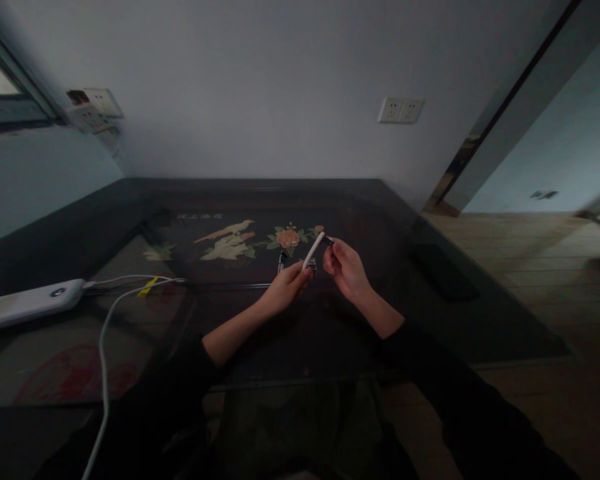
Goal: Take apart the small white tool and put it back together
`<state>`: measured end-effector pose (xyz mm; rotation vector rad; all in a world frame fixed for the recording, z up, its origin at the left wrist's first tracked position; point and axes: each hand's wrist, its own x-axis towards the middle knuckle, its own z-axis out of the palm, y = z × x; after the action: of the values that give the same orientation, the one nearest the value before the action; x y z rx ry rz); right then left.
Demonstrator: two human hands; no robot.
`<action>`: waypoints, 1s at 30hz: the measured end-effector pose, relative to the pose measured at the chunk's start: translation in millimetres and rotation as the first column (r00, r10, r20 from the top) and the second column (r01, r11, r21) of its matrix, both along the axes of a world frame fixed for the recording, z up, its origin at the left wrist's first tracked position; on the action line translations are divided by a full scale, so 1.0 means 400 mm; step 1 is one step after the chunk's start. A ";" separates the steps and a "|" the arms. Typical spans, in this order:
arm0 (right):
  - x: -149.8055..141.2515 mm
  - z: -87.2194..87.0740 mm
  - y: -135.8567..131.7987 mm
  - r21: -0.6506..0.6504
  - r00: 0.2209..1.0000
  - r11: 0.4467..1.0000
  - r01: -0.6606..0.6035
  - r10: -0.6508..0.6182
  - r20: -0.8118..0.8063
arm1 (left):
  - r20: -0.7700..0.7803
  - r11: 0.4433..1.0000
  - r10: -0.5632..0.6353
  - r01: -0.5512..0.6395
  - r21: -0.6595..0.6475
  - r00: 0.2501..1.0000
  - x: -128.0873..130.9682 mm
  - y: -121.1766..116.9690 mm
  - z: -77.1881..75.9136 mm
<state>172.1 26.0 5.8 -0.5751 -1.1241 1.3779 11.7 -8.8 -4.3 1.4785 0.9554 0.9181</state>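
My left hand [286,288] is closed round the lower end of a slim white stick-shaped object [313,251], which tilts up to the right. My right hand [345,267] pinches a small dark piece [329,241] at the stick's upper tip. Both hands hover over a dark glass-topped table [430,293] with a painted bird and flower panel [240,243]. A small dark item [283,259] lies on the table just beyond my left hand; what it is I cannot make out.
A white power bank [27,303] lies at the table's left with a white cable [105,347] running toward me. A dark flat object [443,270] rests at the right. Wall sockets [400,110] sit on the wall behind; wooden floor lies to the right.
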 end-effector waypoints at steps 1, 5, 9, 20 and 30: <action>0.000 0.000 0.000 -0.002 1.000 1.000 0.000 0.000 -0.004 | -0.004 1.000 -0.003 0.003 0.012 1.000 0.000 0.001 -0.002; -0.001 0.002 -0.002 0.001 1.000 1.000 0.016 -0.016 0.009 | -0.025 0.999 0.016 -0.015 0.040 1.000 -0.003 0.002 -0.002; -0.001 0.002 -0.004 0.001 0.999 1.000 0.016 -0.016 0.032 | -0.038 0.999 0.023 -0.022 0.029 0.999 -0.004 -0.001 0.005; -0.003 -0.001 -0.002 -0.007 1.000 1.000 0.026 -0.026 0.013 | -0.048 0.999 0.012 -0.010 0.041 0.999 -0.001 0.004 -0.007; -0.004 0.000 -0.002 -0.017 0.998 0.999 0.051 -0.050 0.024 | -0.012 1.000 0.011 -0.011 0.010 1.000 -0.002 0.003 -0.007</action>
<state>170.4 25.2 6.0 -0.6298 -1.1099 1.3419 10.9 -7.6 -7.2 1.4897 0.9701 0.9243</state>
